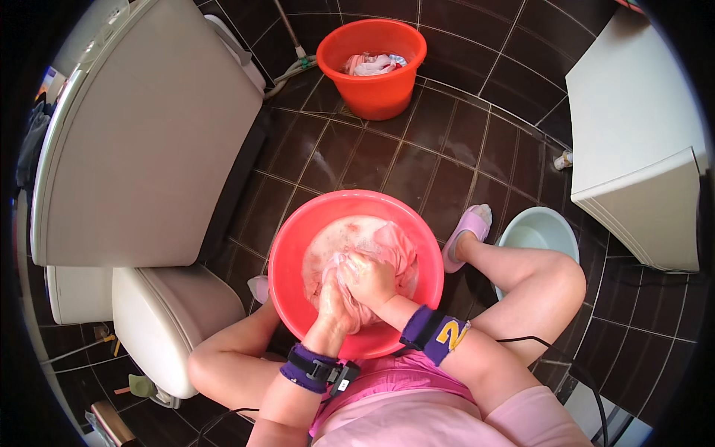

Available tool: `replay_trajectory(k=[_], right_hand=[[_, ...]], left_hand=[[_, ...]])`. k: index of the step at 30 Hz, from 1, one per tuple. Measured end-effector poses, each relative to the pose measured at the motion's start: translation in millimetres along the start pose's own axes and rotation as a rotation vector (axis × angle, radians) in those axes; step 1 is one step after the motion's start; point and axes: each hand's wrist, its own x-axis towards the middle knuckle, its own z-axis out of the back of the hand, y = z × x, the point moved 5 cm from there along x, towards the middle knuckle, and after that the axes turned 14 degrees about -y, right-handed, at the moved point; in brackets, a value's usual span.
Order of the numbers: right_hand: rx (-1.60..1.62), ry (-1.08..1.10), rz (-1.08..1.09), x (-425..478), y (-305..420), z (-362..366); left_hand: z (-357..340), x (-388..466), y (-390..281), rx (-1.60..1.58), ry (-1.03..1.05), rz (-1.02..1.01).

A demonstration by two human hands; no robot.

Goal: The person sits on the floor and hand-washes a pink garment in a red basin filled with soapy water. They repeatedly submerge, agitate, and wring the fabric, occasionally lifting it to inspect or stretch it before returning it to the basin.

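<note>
A round pink-red plastic basin (427, 246) stands on the floor between my bent legs, with foamy water and pink wet cloth (399, 246) in it. Over the middle of the basin my left hand (334, 299) and my right hand (366, 279) come together, both gripping a bunched part of the cloth, with suds on the fingers. Part of the fabric hangs below my hands into the water; the fingertips are partly hidden by each other. Purple bands are around both forearms, the left one with a small black device strapped to it.
An orange-red bucket (374, 98) holding wet clothes stands by the far wall. Beside my right leg is a pale green basin (542, 229). A large beige-grey appliance (145, 145) and a toilet-like white fixture (151, 329) are at left, a white cabinet (631, 123) at right. Dark cables run past both sides.
</note>
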Motion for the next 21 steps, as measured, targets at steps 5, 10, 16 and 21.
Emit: replay_trajectory(k=[5,10,16,21], right_hand=[[0.039,-0.049,0.233,-3.0,50.5,6.2],[0.036,0.074,-0.182,27.4,-38.7,4.2],[0.209,0.594,-0.207,31.3,-23.9,31.7],[0.743,0.529,-0.588,32.7,-53.2,43.2]], left_hand=[[63.7,57.2,-5.5,-0.019,0.226,-0.226],[28.7,13.4,-16.2,0.003,-0.063,-0.094],[50.1,9.3,-75.9,0.026,0.226,-0.31],[53.7,9.1,-85.8,-0.047,0.116,-0.497]])
